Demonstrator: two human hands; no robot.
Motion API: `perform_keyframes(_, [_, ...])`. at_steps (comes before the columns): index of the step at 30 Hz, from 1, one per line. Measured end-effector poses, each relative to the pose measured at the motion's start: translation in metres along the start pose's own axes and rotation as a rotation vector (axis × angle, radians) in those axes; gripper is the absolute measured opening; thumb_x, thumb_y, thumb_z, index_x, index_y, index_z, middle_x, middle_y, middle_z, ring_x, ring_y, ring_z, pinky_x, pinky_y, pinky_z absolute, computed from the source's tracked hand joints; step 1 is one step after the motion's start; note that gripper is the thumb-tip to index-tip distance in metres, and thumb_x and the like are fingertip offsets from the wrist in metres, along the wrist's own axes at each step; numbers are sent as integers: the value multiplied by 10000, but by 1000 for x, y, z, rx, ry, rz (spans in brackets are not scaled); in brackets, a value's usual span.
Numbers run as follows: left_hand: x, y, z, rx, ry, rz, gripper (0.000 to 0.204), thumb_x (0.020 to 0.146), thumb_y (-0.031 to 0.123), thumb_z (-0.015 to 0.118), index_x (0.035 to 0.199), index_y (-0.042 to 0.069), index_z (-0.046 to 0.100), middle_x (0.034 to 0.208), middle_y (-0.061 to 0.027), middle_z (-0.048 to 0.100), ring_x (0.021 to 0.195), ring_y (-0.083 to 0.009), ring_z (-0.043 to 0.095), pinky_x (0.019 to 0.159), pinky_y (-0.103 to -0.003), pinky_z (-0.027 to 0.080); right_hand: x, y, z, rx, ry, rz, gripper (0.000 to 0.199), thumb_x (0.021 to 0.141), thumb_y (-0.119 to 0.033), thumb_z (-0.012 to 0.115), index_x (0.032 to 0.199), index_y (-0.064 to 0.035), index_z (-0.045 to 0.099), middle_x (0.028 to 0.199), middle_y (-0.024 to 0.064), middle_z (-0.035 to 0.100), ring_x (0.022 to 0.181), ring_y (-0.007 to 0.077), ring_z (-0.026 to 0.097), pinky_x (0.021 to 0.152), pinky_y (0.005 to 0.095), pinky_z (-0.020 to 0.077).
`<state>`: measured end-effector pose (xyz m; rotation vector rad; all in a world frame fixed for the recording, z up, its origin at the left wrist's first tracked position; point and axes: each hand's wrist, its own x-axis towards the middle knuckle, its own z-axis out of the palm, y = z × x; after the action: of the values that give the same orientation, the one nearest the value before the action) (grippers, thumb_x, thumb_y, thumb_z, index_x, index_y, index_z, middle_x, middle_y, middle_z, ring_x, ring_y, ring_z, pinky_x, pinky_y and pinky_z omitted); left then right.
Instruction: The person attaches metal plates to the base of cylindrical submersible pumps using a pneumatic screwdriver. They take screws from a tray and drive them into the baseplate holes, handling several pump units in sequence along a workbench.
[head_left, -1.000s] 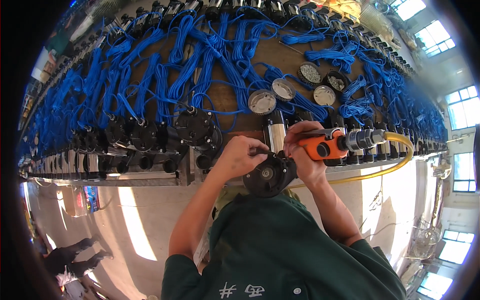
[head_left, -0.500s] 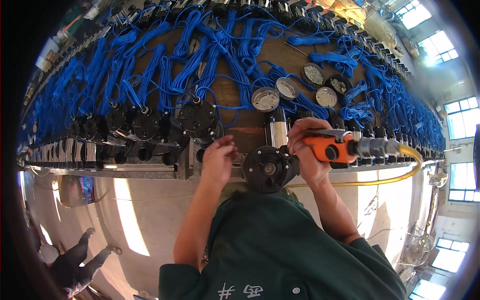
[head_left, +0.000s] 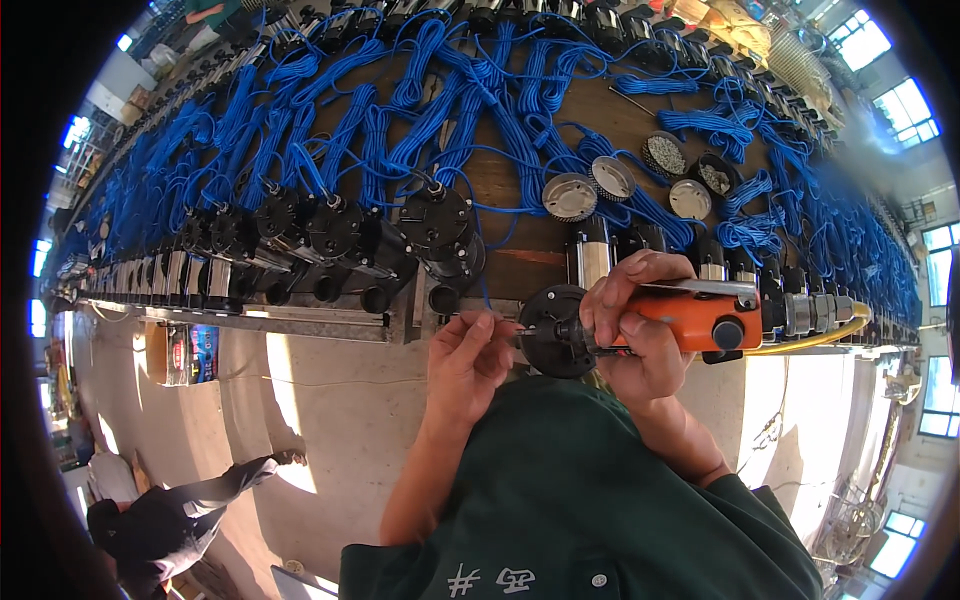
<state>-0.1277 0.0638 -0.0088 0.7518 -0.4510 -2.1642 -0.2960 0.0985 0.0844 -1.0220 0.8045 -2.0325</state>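
Motor [head_left: 553, 332] between hands, right hand [head_left: 632, 325] gripping orange driver [head_left: 700, 318]

— Left hand [head_left: 468, 352]: what is recorded against the earlier views?

— A second ago it was laid on top of the black round motor part [head_left: 553, 330], fingers curled over it. Half a second ago it had been lifted off to the left. Now it is drawn just beside the part's left edge, with a small thin item pinched at the fingertips; what the item is cannot be told.

— Orange power screwdriver [head_left: 700, 315]?

— Shifted slightly lower and leftward in the right hand [head_left: 630, 325], its tip now brought in against the part's face.

— Elsewhere?

— The person on the floor [head_left: 170, 515] at lower left is registered in a changed posture.
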Motion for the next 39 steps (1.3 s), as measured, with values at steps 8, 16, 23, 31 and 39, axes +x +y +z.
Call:
perform_keyframes(8, [-6,-5,10,-38,-28,-3,101,898,100,620,943,11,637,823,-85,646,602,-130,559,474,-229,411,-3,-5,1,29,78,0,351,733,-66,508,1069,24,462,825,148,515,534,147,500,591,317,468])
perform_keyframes(16, [-7,-10,7,-37,-5,-110,83,896,94,621,946,27,628,819,-71,643,636,-124,568,507,-223,421,-5,-5,-5,37,82,22,352,732,-56,509,1072,18,459,833,150,530,533,146,504,603,318,478])
perform_keyframes(23, [-9,-13,10,-41,-36,-167,128,912,130,612,981,22,610,803,-60,631,617,-112,573,494,-214,435,-11,-9,-8,30,130,49,337,731,-63,517,1053,18,462,842,159,526,535,140,504,602,308,477])
perform_keyframes(31, [-9,-33,13,454,-75,68,112,889,91,641,935,-4,679,651,19,560,542,-36,447,476,-182,330,-27,-12,-24,-8,2,77,312,706,66,478,1016,25,471,833,155,544,585,165,527,557,287,477])
perform_keyframes(39, [-6,-40,-3,1005,-248,337,272,773,-33,676,1037,27,690,650,79,433,562,-17,341,510,-190,297,-53,6,-36,-280,-76,120,242,706,133,492,924,38,532,860,163,575,629,152,591,542,246,507])
